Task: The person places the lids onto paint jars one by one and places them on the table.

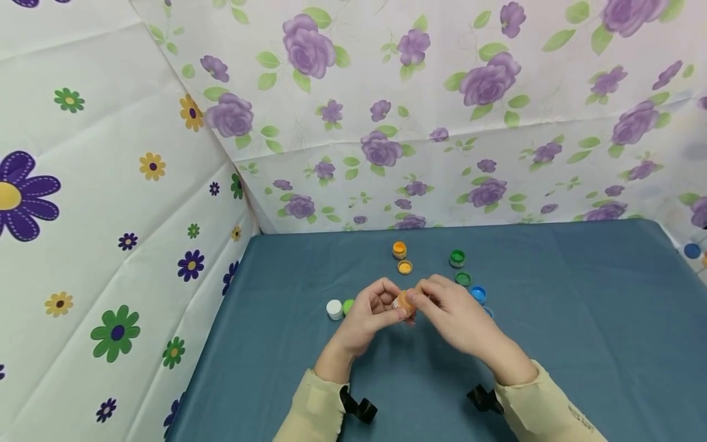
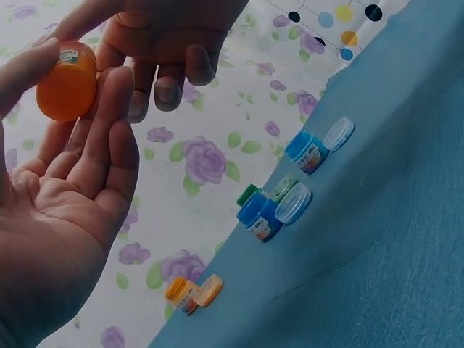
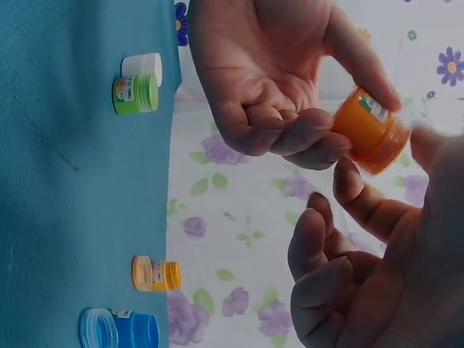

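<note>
A small orange paint jar (image 1: 405, 302) is held up over the table between both hands. My left hand (image 1: 371, 314) grips its body, the thumb on one side and the fingertips on the other, beside a white label. From the other side, my right hand (image 1: 459, 314) pinches the jar's lid (image 3: 388, 151) between thumb and index finger. Its other fingers curl loosely below. In the right wrist view the lid end tilts downward, toward the right hand.
Behind the hands stand an uncapped yellow-orange jar (image 1: 399, 250) with its lid (image 1: 405, 267) and a green jar (image 1: 456, 258) with its lid (image 1: 463, 279). Blue jars (image 2: 259, 217) (image 2: 307, 152) sit with lids beside them. White (image 1: 334, 309) and light-green (image 3: 135, 94) jars stand left.
</note>
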Demonstrator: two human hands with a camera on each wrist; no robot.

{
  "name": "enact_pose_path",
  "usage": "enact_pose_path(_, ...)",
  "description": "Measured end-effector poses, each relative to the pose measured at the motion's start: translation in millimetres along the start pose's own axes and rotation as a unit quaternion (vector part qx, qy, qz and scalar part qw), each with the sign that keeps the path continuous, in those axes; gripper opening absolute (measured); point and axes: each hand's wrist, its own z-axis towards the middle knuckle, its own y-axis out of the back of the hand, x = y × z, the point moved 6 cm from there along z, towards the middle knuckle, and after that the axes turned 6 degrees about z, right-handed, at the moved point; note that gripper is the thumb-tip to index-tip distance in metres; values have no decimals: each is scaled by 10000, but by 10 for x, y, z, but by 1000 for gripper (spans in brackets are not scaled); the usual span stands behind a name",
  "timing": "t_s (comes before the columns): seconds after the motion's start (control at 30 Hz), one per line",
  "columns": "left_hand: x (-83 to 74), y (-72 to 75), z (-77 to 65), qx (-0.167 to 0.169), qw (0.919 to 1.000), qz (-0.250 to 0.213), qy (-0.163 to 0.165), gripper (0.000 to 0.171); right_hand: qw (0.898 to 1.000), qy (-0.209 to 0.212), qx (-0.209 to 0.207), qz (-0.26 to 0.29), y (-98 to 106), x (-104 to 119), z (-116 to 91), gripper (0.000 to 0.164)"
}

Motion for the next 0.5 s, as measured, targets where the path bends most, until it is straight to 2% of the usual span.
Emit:
enact_pose_path(0.1, -24, 51, -17, -25, 10000, -15, -50, 36, 9998, -94, -102, -114, 53, -37, -14, 45)
enact_pose_path(0.2, -87, 182, -81, -242, 9995, 180, -18, 43, 9995, -191, -95, -248, 100, -87, -35, 47)
enact_pose_path(0.33, -168, 457, -237, -719, 9954, 603, 181, 37, 9992, -255, -63, -316, 172, -167, -86, 47)
enact_pose_path(0.5, -245, 876, -502, -1296, 9845, 1059, 520, 37, 9992, -357, 41, -199, 262, -247, -138, 47)
